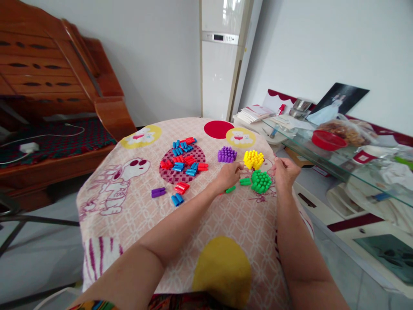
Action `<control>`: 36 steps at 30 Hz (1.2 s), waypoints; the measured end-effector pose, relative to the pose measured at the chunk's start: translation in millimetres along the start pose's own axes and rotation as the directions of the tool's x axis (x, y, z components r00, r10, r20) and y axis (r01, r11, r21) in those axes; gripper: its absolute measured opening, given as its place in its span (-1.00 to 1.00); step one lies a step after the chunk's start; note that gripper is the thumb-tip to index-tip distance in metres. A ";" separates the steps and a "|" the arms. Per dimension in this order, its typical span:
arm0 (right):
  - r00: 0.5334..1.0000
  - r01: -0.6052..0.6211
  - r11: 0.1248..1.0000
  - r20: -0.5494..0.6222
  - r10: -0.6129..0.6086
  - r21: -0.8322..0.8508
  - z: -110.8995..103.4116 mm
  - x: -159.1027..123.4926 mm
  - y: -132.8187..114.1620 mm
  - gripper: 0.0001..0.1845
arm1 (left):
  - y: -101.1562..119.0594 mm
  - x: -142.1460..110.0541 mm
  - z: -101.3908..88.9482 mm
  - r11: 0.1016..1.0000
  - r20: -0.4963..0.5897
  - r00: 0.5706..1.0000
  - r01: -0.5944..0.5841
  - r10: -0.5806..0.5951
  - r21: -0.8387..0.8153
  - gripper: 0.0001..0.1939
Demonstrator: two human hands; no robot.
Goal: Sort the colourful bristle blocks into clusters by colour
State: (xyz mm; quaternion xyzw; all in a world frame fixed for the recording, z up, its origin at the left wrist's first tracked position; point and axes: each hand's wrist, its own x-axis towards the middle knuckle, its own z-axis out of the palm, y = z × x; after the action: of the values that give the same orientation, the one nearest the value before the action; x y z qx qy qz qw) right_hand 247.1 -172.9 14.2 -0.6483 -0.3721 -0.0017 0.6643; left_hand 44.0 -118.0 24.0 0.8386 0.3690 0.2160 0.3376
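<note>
My left hand (229, 175) rests low over the table, fingers curled together beside a yellow cluster (253, 159) of small plastic pegs; what they hold, if anything, is hidden. My right hand (286, 173) is closed in a pinch at the table's right side, and its content is too small to make out. Between the hands stands a green cluster (261, 181) of upright pegs. A green pair (245, 182) and a green piece (230, 189) lie left of it. Behind my left hand is a purple cluster (227, 154).
Red and blue pieces (183, 160) lie on the patterned tablecloth (174, 241) at left. Nearer me are a purple pair (158, 192), a red group (181, 188) and a blue pair (177, 199). A glass shelf (342, 161) with a red bowl (328, 140) stands right; a wooden bench (51, 77) stands left.
</note>
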 end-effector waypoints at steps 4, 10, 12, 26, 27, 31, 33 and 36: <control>1.000 -0.017 1.000 0.006 0.017 0.003 1.3 -2.1 -3.7 -0.73 | -9.8 0.1 -4.2 0.998 0.035 0.998 0.044 -0.045 0.041 -0.64; 1.000 -0.025 1.000 0.005 0.025 -0.017 0.1 -2.6 -2.4 -0.73 | -4.4 4.6 24.8 0.932 0.133 0.990 -0.096 0.052 0.349 -0.70; 1.000 -0.006 1.000 0.009 0.006 -0.023 -0.7 -1.7 -0.8 -0.73 | -2.3 5.6 30.2 0.922 0.121 0.991 -0.100 0.058 0.374 -0.74; 0.999 -0.046 0.999 0.008 0.046 -0.013 -0.4 -3.9 -10.1 -0.75 | 16.5 20.9 26.7 0.874 0.153 0.979 -0.192 0.137 0.447 -0.75; 0.999 -0.045 0.999 0.008 0.045 -0.014 -0.3 -3.9 -9.5 -0.75 | 17.4 22.0 27.3 0.877 0.161 0.978 -0.193 0.134 0.440 -0.75; 0.999 -0.034 0.999 0.010 0.034 -0.005 -0.3 -3.6 -6.1 -0.74 | 19.7 25.8 30.7 0.907 0.170 0.972 -0.216 0.164 0.361 -0.73; 0.999 -0.039 0.999 0.013 0.039 -0.004 -0.2 -3.6 -5.2 -0.74 | 19.2 25.9 31.5 0.926 0.164 0.971 -0.217 0.173 0.308 -0.68; 0.999 -0.051 0.999 0.009 0.051 -0.019 -0.3 -3.7 -5.9 -0.73 | 15.2 22.0 26.3 0.950 0.130 0.980 -0.182 0.153 0.255 -0.60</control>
State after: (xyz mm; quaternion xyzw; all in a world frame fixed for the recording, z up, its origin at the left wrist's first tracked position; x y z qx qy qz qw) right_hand 241.8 -175.8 17.5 -0.6637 -0.3585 0.0149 0.6563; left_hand 81.2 -119.5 19.7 0.9150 0.3031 0.1465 0.2222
